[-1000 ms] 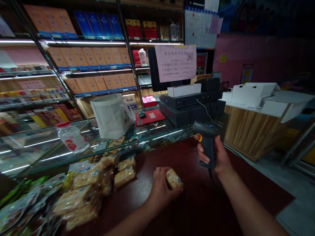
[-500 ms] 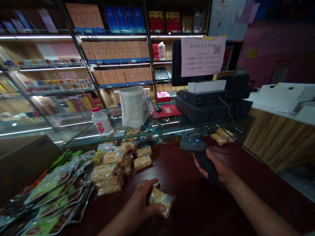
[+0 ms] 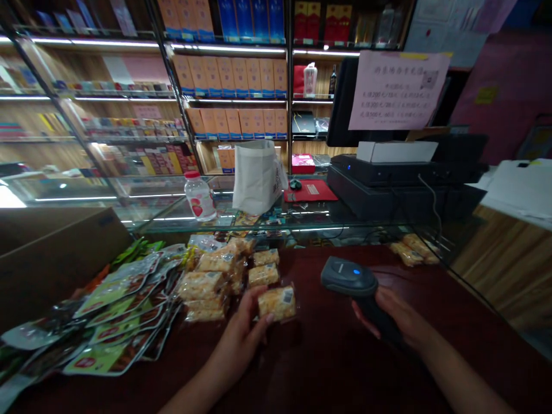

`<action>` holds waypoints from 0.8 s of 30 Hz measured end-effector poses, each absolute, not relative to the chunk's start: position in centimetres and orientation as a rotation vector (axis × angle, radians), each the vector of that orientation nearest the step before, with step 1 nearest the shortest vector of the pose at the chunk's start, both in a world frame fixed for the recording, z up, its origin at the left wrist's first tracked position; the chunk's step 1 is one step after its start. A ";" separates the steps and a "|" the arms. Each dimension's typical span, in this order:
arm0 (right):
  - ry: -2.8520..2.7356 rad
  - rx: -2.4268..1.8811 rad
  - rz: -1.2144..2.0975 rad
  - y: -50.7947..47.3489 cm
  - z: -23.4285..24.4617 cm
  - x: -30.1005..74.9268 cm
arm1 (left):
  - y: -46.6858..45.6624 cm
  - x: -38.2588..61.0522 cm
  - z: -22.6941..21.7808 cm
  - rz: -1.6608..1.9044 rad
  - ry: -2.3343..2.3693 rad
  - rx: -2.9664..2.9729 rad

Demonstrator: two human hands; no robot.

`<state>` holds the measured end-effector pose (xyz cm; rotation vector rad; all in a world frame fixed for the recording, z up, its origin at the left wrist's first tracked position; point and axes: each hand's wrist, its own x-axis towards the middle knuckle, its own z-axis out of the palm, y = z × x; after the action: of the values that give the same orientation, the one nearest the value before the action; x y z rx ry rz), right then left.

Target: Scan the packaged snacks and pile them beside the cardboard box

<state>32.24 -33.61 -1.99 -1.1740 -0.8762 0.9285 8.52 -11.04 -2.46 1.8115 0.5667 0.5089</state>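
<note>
Between thumb and fingers, my left hand [image 3: 242, 323] grips a clear-wrapped pastry pack [image 3: 278, 303] whose barcode label faces up. Wrapped round the handle of a dark barcode scanner [image 3: 350, 277] is my right hand [image 3: 394, 313]; the scanner's head points left, toward the pack, with a blue light on top. Two similar packs [image 3: 263, 274] lie just beyond my left hand. A heap of the same wrapped packs [image 3: 204, 287] is piled to its left.
Flat snack pouches [image 3: 116, 322] overlap at left beside a cardboard box [image 3: 64, 247]. Along the glass counter stand a bottle with a red cap [image 3: 200, 198], a white bag [image 3: 256, 178] and a cash register [image 3: 401, 184]. More packs [image 3: 414, 250] lie at right, near a cable.
My left hand has moved forward with the pastry pack and turned it so its label sits level. The scanner remains in my right hand, slightly lower in view. The whole view has shifted.
</note>
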 end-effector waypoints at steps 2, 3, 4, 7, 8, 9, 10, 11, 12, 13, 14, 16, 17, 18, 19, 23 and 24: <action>-0.889 -1.202 0.947 -33.6 -1.8 31.9 | -10.8 8.6 -2.1 0.507 0.569 1.725; -0.906 -1.219 0.953 -33.6 -1.8 31.8 | -10.7 8.6 -1.9 0.499 0.585 1.682; -0.932 -1.234 0.962 -33.5 -1.8 31.7 | -10.5 8.7 -1.6 0.499 0.606 1.645; -1.010 -1.273 0.982 -33.2 -2.0 31.5 | -10.2 8.8 -1.0 0.523 0.674 1.571; -1.032 -1.283 0.983 -33.1 -2.2 31.4 | -10.2 8.8 -0.9 0.538 0.691 1.555; -1.053 -1.294 0.986 -33.1 -2.3 31.4 | -10.2 8.8 -0.8 0.554 0.703 1.541; -1.075 -1.304 0.985 -33.0 -2.4 31.3 | -10.2 8.8 -0.8 0.574 0.713 1.528; -1.100 -1.314 0.982 -33.0 -2.5 31.3 | -10.3 8.8 -0.8 0.591 0.723 1.515; -1.122 -1.321 0.982 -33.0 -2.5 31.2 | -10.3 8.8 -0.8 0.609 0.732 1.501; -1.138 -1.329 0.985 -33.0 -2.6 31.1 | -10.3 8.8 -0.8 0.625 0.738 1.488; -1.149 -1.330 0.992 -33.0 -2.5 31.1 | -10.4 8.9 -0.9 0.638 0.743 1.479; -1.156 -1.320 1.009 -33.0 -2.5 31.0 | -10.4 8.9 -1.0 0.653 0.747 1.470; -1.159 -1.314 1.020 -33.0 -2.4 30.9 | -10.4 8.9 -1.0 0.655 0.745 1.472; -1.161 -1.307 1.028 -33.0 -2.3 30.9 | -10.5 9.0 -1.1 0.657 0.744 1.476; -1.164 -1.298 1.032 -33.0 -2.3 30.9 | -10.5 9.0 -1.1 0.653 0.744 1.482; -1.166 -1.308 1.020 -32.9 -2.2 30.9 | -10.5 9.0 -1.0 0.648 0.744 1.514; -1.170 -1.314 1.013 -32.9 -2.1 30.9 | -10.5 9.0 -1.0 0.648 0.753 1.536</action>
<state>30.88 -32.94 -2.13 -1.3136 -1.1702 1.0132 8.97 -10.53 -1.00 1.5363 0.7525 0.6482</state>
